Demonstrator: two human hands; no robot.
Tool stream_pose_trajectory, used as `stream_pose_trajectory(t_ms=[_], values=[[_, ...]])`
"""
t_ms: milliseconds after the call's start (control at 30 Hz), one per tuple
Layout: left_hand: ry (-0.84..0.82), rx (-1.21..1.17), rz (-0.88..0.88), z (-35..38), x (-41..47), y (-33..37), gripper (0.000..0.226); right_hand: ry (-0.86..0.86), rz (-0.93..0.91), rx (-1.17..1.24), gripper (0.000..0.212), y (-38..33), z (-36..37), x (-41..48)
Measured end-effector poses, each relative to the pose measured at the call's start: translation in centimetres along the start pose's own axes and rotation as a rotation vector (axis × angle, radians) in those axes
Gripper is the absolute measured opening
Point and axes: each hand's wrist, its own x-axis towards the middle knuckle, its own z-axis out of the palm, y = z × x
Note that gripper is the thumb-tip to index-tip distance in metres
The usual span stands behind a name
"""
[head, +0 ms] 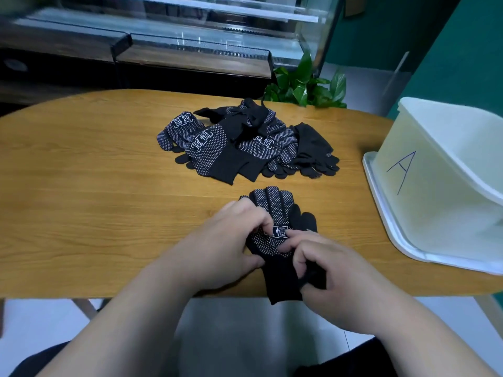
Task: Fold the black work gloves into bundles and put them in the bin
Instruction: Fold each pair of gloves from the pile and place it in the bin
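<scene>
While the left hand pinches the dotted palm of the gloves and the right hand curls round their cuff, just below frame centre on the table, the roll likely goes best kept tight, edges stacked squarely. They are black knit with white grip dots. The pile lies above; the bin stands right.

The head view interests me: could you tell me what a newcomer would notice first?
At the near edge of the wooden table, the left grip and right grip hold a black dotted glove. Behind it a loose pile of gloves lies mid-table, and a white bin marked A sits at the right end.
</scene>
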Motion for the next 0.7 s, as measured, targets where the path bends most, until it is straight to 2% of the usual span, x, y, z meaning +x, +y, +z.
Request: stream_pose_trajectory(t_ms=[233,333,500,700], values=[[-0.018,-0.004,0.051,0.4,0.0,-0.5,0.023,-0.051,-0.078,-0.156,0.023,-0.2,1.0,-1.0],[-0.042,-0.012,0.033,0.4,0.0,-0.6,0.02,-0.03,-0.025,-0.114,0.021,0.1,0.6,-1.0],[-0.06,-0.019,0.016,0.3,0.0,-0.7,0.02,-0.069,-0.069,-0.201,0.017,0.3,0.3,-1.1],[-0.078,-0.027,-0.007,0.2,0.2,-0.7,0.022,-0.073,-0.055,-0.375,0.042,0.5,0.9,-0.9]])
